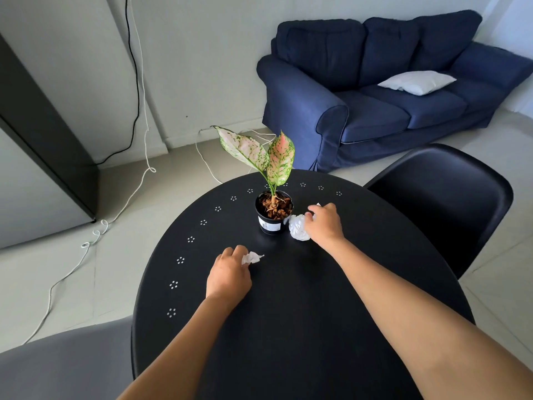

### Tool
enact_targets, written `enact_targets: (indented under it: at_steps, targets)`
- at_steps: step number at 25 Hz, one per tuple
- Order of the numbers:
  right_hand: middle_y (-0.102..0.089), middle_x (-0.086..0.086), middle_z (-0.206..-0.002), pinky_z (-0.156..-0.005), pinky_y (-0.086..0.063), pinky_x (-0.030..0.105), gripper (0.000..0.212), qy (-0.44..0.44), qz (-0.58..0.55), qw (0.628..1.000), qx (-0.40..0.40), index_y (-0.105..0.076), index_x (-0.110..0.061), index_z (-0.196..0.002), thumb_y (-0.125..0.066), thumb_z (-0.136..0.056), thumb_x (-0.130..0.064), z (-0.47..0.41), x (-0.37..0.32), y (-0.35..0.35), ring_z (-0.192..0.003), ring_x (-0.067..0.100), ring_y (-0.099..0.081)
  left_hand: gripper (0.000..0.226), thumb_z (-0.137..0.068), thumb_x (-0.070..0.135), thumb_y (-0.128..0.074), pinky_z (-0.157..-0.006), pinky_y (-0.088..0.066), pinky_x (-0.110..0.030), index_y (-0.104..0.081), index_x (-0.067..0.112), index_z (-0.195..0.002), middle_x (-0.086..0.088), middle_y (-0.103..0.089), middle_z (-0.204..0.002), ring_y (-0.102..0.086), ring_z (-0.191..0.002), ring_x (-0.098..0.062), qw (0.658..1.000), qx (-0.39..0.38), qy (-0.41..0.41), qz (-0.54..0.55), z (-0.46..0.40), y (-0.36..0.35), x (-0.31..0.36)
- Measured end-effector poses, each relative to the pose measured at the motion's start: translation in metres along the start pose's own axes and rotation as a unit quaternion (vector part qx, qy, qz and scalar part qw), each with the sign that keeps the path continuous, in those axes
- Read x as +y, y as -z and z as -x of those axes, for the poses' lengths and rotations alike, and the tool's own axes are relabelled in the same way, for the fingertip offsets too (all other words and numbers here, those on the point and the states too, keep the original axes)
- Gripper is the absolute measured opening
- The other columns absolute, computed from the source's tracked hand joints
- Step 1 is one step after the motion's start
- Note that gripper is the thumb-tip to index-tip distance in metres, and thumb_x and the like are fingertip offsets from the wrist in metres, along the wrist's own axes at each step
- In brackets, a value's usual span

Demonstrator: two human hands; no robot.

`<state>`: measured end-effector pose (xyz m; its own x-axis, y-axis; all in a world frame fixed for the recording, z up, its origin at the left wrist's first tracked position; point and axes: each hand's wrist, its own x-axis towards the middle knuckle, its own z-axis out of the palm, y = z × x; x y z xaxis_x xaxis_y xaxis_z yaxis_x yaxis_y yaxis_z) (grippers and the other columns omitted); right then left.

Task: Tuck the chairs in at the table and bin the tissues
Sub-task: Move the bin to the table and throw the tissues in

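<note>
On the round black table [288, 313] my left hand [229, 274] pinches a small crumpled white tissue [251, 257] at its fingertips. My right hand [324, 225] closes over a larger crumpled white tissue [297, 228] just right of the plant pot. A black shell chair [450, 197] stands at the table's right side, its seat partly under the edge. A grey chair [66, 368] shows at the lower left, beside the table. No bin is in view.
A small potted plant [274, 215] with pink-green leaves stands near the table's far middle, touching distance from the right tissue. A navy sofa [389, 90] with a white cushion [418, 82] sits behind. Cables [115, 215] trail over the floor at left, near a dark cabinet [43, 140].
</note>
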<state>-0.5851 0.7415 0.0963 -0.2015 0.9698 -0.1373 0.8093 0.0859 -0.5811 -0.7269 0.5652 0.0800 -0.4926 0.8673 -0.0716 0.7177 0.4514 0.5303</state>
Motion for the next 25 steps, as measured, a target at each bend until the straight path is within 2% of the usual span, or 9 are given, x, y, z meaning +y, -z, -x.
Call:
enact_targets:
  at_steps: [3,5,9,14,17,19,22,25]
  targets:
    - [-0.036,0.011,-0.136,-0.104,-0.038,0.039,0.069,0.010,0.079,0.995,-0.061,-0.046,-0.017,-0.136,-0.063,-0.079,-0.052,-0.005,0.000,-0.011,-0.127,0.036,-0.034,0.026,-0.091,0.014,-0.048,-0.065,-0.042,-0.032,-0.054,0.017,-0.116,-0.008,-0.057,-0.105,-0.055,-0.098,-0.027,1.000,0.002,-0.003,-0.005,-0.001,0.000,-0.004]
    - [-0.034,0.008,-0.137,-0.102,-0.040,0.039,0.078,0.028,0.110,0.990,-0.082,-0.042,-0.022,-0.138,-0.072,-0.071,-0.049,-0.004,0.006,-0.016,-0.126,0.034,-0.033,0.026,-0.092,0.015,-0.047,-0.065,-0.042,-0.031,-0.055,0.018,-0.116,-0.008,-0.056,-0.105,-0.054,-0.098,-0.026,1.000,0.000,-0.004,-0.008,-0.001,-0.003,-0.004]
    - [-0.045,0.008,-0.125,-0.088,-0.048,0.038,0.047,0.049,0.090,0.993,-0.063,-0.058,-0.024,-0.120,-0.072,-0.075,-0.028,0.003,0.019,-0.018,-0.113,0.033,-0.048,0.025,-0.092,0.016,-0.048,-0.065,-0.042,-0.029,-0.057,0.019,-0.115,-0.006,-0.056,-0.104,-0.055,-0.098,-0.024,1.000,-0.002,-0.019,-0.004,-0.001,-0.011,0.003]
    - [-0.055,0.011,-0.107,-0.072,-0.052,0.039,0.024,0.045,0.054,0.997,-0.019,-0.062,-0.014,-0.103,-0.065,-0.080,-0.019,0.030,0.036,-0.001,-0.093,0.032,-0.059,0.023,-0.091,0.013,-0.050,-0.062,-0.043,-0.029,-0.060,0.016,-0.111,-0.007,-0.057,-0.101,-0.056,-0.093,-0.025,0.999,0.007,-0.045,0.009,0.007,-0.022,0.024]
    - [-0.056,0.010,-0.104,-0.070,-0.052,0.038,0.019,0.018,0.029,0.999,0.014,-0.061,-0.013,-0.099,-0.063,-0.081,-0.018,0.056,0.059,0.024,-0.089,0.031,-0.060,0.022,-0.090,0.012,-0.050,-0.061,-0.044,-0.029,-0.061,0.014,-0.110,-0.008,-0.058,-0.100,-0.057,-0.092,-0.025,0.997,-0.008,-0.078,0.019,0.019,-0.034,0.051]
    - [-0.056,0.009,-0.106,-0.072,-0.052,0.037,0.022,-0.007,0.018,0.999,0.034,-0.061,-0.014,-0.102,-0.063,-0.081,-0.018,0.080,0.086,0.050,-0.091,0.030,-0.059,0.022,-0.090,0.012,-0.051,-0.062,-0.046,-0.031,-0.061,0.013,-0.110,-0.009,-0.058,-0.101,-0.057,-0.093,-0.026,0.994,-0.027,-0.107,0.021,0.033,-0.044,0.079]
    - [-0.055,0.007,-0.108,-0.075,-0.055,0.039,0.029,-0.056,0.007,0.996,0.069,-0.059,-0.015,-0.107,-0.065,-0.080,-0.020,0.126,0.139,0.094,-0.092,0.028,-0.060,0.021,-0.090,0.012,-0.051,-0.065,-0.050,-0.034,-0.061,0.012,-0.108,-0.010,-0.058,-0.101,-0.057,-0.093,-0.027,0.985,-0.053,-0.162,0.028,0.066,-0.066,0.128]
    - [-0.057,0.009,-0.103,-0.070,-0.051,0.035,0.024,-0.098,0.011,0.989,0.108,-0.059,-0.014,-0.100,-0.065,-0.078,-0.021,0.181,0.199,0.132,-0.090,0.029,-0.061,0.020,-0.090,0.012,-0.050,-0.062,-0.048,-0.032,-0.061,0.012,-0.107,-0.009,-0.058,-0.098,-0.057,-0.090,-0.026,0.973,-0.072,-0.215,0.042,0.111,-0.095,0.178]
